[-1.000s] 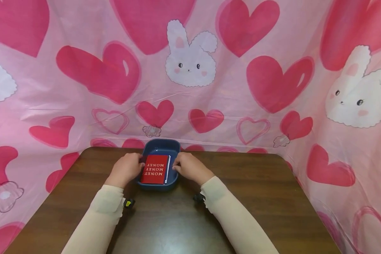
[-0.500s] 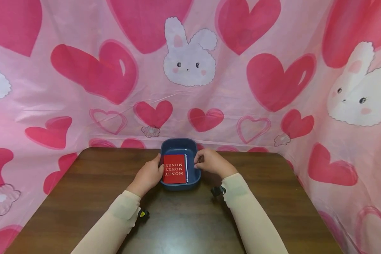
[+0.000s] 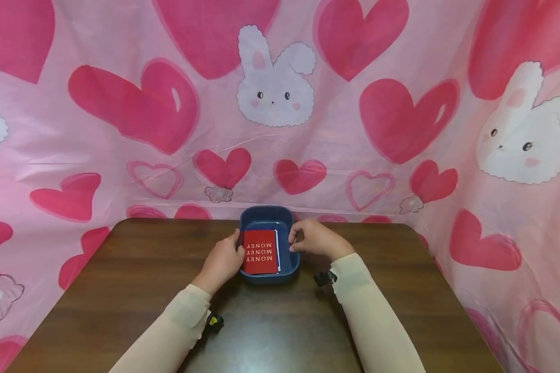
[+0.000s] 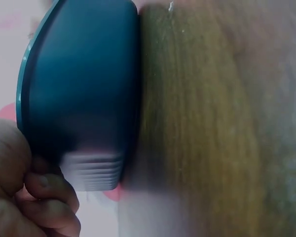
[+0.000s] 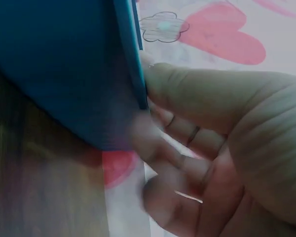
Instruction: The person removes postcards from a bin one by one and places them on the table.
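A dark blue plastic bin with rounded corners stands on the table near its back edge. Inside lies a red booklet printed MONEY three times, upside down in the head view. A white-and-blue edge of something flat shows beneath it. My left hand pinches the bin's left rim, thumb over the top and fingers curled outside. At the opposite rim, my right hand has its thumb on the edge and its curled fingers against the outer wall. Those fingers are blurred in the right wrist view.
Brown wood-grain tabletop spreads around the bin. Pink cloth with hearts and rabbits hangs behind and at both sides. Each wrist carries a small black strap device.
Both hands and the bin moved right along the table, mostly in the first half second. Since then they have barely shifted. The red booklet stayed inside throughout.
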A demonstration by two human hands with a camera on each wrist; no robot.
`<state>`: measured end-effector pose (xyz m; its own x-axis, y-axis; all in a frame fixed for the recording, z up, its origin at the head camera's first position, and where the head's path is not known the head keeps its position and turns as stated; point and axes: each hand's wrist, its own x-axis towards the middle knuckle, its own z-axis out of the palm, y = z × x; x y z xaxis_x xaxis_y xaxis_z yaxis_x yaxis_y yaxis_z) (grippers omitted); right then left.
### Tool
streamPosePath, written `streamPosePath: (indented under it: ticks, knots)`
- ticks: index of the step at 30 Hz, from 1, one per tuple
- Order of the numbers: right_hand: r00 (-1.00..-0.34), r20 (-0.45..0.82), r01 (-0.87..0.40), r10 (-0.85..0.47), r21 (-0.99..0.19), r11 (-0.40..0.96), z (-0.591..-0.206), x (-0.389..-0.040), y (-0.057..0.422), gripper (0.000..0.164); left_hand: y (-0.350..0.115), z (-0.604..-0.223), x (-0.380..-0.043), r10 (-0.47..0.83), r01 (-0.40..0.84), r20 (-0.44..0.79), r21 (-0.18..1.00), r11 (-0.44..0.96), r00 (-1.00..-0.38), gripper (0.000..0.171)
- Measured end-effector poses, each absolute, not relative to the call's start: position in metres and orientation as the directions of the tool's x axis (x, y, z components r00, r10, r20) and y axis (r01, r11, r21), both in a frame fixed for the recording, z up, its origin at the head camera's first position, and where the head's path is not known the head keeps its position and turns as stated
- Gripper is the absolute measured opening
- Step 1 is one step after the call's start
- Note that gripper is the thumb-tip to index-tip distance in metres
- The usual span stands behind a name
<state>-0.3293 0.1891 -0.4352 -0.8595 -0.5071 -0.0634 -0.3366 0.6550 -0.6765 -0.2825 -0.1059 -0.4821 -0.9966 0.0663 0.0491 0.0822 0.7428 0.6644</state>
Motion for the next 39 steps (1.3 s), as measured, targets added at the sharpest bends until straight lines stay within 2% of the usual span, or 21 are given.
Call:
streamPosePath:
  ticks: [3,7,10,14,18,21,24,27,33,39]
  knots:
    - [-0.875,-0.033,-0.343,-0.482,-0.660,0.668,-0.434,-0.326,0.188,0.017,-0.104,-0.483,-0.281,0.066,0.084,0.052,0.666,0.741,-0.996,0.067]
    - [-0.915,-0.030,-0.285,-0.403,-0.660,0.695,-0.427,-0.323,0.184,0.023,-0.099,-0.484,-0.280,0.068,0.086,0.053,0.680,0.728,-0.996,0.067]
    - [-0.914,-0.086,-0.248,-0.397,-0.654,0.714,-0.417,-0.325,0.173,0.025,-0.097,-0.486,-0.280,0.060,0.078,0.050,0.684,0.725,-0.997,0.067]
    - [-0.882,-0.190,-0.224,-0.431,-0.636,0.739,-0.406,-0.334,0.148,0.029,-0.097,-0.489,-0.282,0.052,0.075,0.054,0.677,0.733,-0.997,0.067]
    - [-0.867,-0.286,-0.173,-0.408,-0.595,0.784,-0.405,-0.343,0.121,0.047,-0.101,-0.492,-0.285,0.057,0.077,0.052,0.677,0.732,-0.997,0.067]
    - [-0.871,-0.347,-0.113,-0.349,-0.550,0.827,-0.407,-0.349,0.105,0.055,-0.103,-0.493,-0.287,0.069,0.085,0.052,0.679,0.729,-0.996,0.067]
    - [-0.872,-0.393,-0.071,-0.293,-0.491,0.868,-0.412,-0.356,0.093,0.051,-0.104,-0.492,-0.289,0.074,0.086,0.047,0.680,0.728,-0.996,0.067]
    - [-0.875,-0.408,-0.078,-0.259,-0.409,0.909,-0.420,-0.361,0.086,0.045,-0.105,-0.491,-0.290,0.071,0.075,0.034,0.683,0.727,-0.997,0.068]
    - [-0.902,-0.378,-0.106,-0.210,-0.278,0.955,-0.437,-0.375,0.080,0.045,-0.103,-0.485,-0.291,0.076,0.056,0.001,0.696,0.716,-0.997,0.070]
    - [-0.885,-0.431,-0.130,-0.176,-0.135,0.982,-0.465,-0.418,0.075,0.061,-0.102,-0.480,-0.295,0.082,0.076,0.024,0.674,0.735,-0.996,0.068]
